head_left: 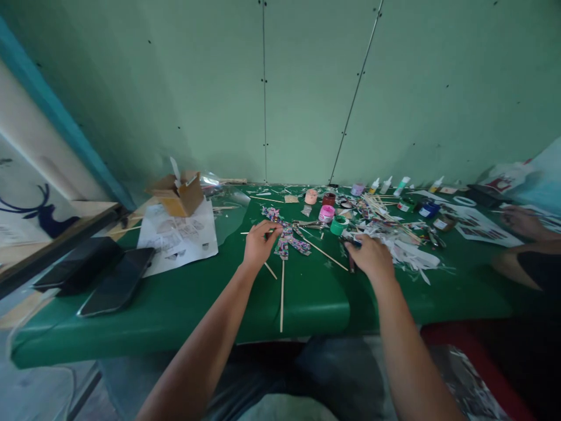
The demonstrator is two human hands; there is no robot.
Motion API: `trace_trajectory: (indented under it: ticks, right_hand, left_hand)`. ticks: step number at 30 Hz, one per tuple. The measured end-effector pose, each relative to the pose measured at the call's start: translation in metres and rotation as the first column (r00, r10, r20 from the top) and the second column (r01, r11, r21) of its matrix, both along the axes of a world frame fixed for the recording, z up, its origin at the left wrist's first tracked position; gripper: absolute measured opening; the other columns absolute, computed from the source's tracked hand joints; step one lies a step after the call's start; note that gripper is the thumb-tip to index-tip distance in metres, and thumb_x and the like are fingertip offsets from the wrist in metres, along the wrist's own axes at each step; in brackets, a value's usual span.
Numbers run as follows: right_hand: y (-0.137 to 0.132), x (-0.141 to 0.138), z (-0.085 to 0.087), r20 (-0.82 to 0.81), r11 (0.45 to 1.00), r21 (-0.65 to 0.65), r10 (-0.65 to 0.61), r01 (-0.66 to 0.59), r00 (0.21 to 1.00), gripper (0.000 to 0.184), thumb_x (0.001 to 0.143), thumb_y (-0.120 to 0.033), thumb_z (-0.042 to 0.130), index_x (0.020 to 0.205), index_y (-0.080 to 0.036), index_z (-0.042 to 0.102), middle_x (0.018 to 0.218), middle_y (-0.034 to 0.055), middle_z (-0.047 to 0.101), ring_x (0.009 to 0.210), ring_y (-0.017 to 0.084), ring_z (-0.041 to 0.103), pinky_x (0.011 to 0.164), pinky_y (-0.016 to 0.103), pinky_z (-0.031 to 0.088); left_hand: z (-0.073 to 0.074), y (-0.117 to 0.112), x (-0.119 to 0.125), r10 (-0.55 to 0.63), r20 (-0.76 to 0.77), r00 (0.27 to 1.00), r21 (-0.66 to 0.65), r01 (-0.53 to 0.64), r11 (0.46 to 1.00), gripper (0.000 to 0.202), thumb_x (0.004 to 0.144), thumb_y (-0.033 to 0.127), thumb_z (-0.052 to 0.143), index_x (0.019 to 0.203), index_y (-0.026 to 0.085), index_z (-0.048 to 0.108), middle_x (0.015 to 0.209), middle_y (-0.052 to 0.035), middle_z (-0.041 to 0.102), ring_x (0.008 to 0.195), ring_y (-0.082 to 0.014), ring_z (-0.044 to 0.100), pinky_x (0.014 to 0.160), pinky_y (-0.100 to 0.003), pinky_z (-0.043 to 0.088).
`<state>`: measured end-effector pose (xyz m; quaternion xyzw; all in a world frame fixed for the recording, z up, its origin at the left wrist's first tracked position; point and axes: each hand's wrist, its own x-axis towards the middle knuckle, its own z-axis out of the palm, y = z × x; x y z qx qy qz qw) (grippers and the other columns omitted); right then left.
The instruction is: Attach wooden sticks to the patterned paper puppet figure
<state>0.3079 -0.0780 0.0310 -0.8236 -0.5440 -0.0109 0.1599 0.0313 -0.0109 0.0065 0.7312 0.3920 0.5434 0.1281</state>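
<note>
On the green table (184, 298) lies a multicoloured paper pinwheel (287, 237) with a thin wooden stick (281, 298) running from it toward me. My left hand (259, 244) rests at the pinwheel's left side, fingers curled and pinching something small and green; what it is I cannot tell. My right hand (371, 256) lies palm down over a dark, thin tool at the edge of a heap of white paper scraps (407, 248); its grip is hidden.
Small paint pots (326, 213) and glue bottles (385, 185) crowd the back right with loose sticks. Scissors (309, 224) lie behind the pinwheel. A cardboard box (177, 196), printed sheets and two dark phones (118, 280) sit left. Another person's hand (519, 222) is at far right.
</note>
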Motion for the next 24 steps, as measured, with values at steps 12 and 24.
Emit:
trace_trajectory:
  ticks: [12,24]
  right_hand:
    - [-0.001,0.007,-0.016,0.059,0.975,-0.22,0.003,0.01,0.998,0.032,0.084,-0.045,0.047,0.091,-0.023,0.07,0.096,0.0118,0.071,0.09,0.029,0.066,0.072,0.035,0.047]
    - [0.006,0.021,-0.02,0.156,0.991,-0.128,0.042,-0.022,0.987,0.052,0.085,-0.054,0.046,0.121,-0.02,0.059,0.115,0.0173,0.063,0.106,0.033,0.059,0.081,0.039,0.044]
  left_hand:
    - [0.002,-0.004,0.0,0.071,0.004,0.997,-0.03,-0.071,0.997,0.02,0.089,0.035,0.052,0.083,0.019,0.063,0.083,-0.0022,0.064,0.066,-0.0127,0.053,0.062,-0.025,0.04]
    - [0.002,-0.004,0.0,0.015,0.037,0.999,-0.016,-0.014,1.0,0.015,0.087,0.032,0.056,0.081,0.02,0.064,0.083,-0.0021,0.063,0.062,-0.011,0.05,0.06,-0.024,0.04]
